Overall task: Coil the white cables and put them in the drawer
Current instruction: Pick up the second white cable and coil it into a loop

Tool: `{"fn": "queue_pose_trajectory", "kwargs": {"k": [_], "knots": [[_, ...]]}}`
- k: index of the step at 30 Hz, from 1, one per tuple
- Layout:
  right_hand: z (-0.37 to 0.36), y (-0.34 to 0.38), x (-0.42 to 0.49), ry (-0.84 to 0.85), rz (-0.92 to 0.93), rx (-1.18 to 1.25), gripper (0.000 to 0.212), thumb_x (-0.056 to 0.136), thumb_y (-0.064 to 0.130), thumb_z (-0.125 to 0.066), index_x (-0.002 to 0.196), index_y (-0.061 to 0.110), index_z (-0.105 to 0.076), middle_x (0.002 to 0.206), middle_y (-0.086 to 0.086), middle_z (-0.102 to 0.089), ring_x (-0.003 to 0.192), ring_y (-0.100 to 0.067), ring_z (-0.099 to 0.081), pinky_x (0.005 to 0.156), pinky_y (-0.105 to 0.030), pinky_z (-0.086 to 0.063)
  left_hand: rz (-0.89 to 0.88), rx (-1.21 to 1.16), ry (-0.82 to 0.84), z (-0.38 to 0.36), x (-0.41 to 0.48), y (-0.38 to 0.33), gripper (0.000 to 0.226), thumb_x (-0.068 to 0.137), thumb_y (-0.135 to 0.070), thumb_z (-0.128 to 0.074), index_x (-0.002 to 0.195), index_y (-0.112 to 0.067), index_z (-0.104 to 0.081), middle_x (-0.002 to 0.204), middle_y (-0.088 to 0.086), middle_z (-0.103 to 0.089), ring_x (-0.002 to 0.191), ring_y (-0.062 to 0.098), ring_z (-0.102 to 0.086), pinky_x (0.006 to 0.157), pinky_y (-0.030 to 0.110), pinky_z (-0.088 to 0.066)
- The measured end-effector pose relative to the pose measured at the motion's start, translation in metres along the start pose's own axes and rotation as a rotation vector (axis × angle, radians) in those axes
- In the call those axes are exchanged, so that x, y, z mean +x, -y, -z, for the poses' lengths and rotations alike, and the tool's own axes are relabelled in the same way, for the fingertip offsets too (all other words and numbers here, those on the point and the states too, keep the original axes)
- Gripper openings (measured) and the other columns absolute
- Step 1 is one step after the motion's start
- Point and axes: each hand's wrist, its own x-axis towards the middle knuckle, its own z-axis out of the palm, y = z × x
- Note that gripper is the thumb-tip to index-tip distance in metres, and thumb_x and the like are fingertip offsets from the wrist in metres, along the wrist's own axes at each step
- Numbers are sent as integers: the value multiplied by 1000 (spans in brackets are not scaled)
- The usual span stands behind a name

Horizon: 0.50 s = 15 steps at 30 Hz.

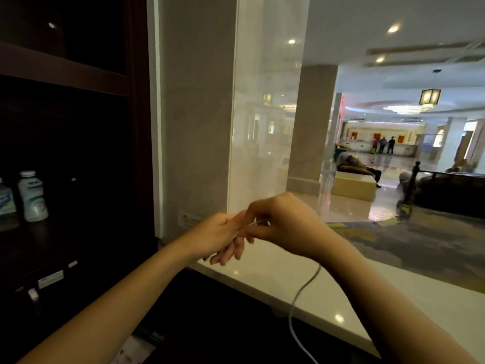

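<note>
A thin white cable [301,290] hangs from my two hands, which meet above the white counter. My left hand [219,236] has its fingers pointing down and the cable runs across them. My right hand [278,219] pinches the same cable just above the left hand's fingers. From under my right wrist the cable drops in a loose curve over the counter edge and runs off the bottom of the frame. No drawer is in view.
A white stone counter [328,298] runs along a glass pane [262,114] facing a lobby. A dark wooden shelf unit [65,82] stands on the left, holding two white bottles [32,197]. Below lie a small white plug [32,294] and a printed box [136,348].
</note>
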Motion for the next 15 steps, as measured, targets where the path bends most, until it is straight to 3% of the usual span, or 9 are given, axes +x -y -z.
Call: {"fn": "queue_pose_trajectory", "kwargs": {"k": [2, 3, 6, 8, 12, 15], "knots": [[12, -14, 5, -68, -43, 123, 30, 75, 48, -61, 83, 20, -68, 72, -1, -68, 61, -12, -59, 64, -29, -54, -2, -340, 135, 1, -10, -2, 63, 88, -54, -25, 67, -9, -62, 44, 3, -57, 24, 5, -36, 29, 18, -19], [14, -21, 7, -113, -62, 214, 32, 74, 49, -61, 81, 19, -69, 69, -5, -66, 58, -14, -59, 60, -28, -53, -31, -575, 240, 5, -11, -1, 63, 89, -53, -25, 69, -7, -63, 45, 5, -57, 24, 4, -35, 29, 17, -19], [-4, -33, 10, -208, -174, 541, 30, 88, 36, -52, 78, 14, -69, 49, 4, -50, 41, -4, -43, 46, -9, -37, -206, -1175, 636, 14, -10, -4, 61, 97, -44, -23, 115, 5, -55, 77, 15, -66, 39, 10, -41, 42, 18, -36], [-31, -32, 9, -182, -285, 669, 39, 95, 36, -41, 76, 15, -68, 41, 6, -44, 37, -3, -39, 45, -9, -34, -302, -1298, 621, 15, -10, -15, 58, 99, -37, -22, 133, 8, -38, 98, 17, -65, 50, 13, -43, 52, 21, -37], [-75, -11, -6, 78, -359, 643, 46, 97, 40, -32, 83, 13, -67, 47, 6, -49, 42, -3, -43, 57, -22, -43, -347, -960, 28, 14, -11, -29, 42, 97, -34, -28, 127, -14, -49, 107, 0, -70, 54, 6, -52, 53, 15, -40], [-77, 14, -14, 227, -168, 330, 33, 97, 33, -37, 105, 10, -59, 84, -8, -66, 75, -14, -60, 82, -37, -49, -315, -386, -192, 7, -3, -19, 48, 95, -36, -31, 141, -34, -18, 114, -5, -67, 68, 11, -61, 66, 16, -51]]}}
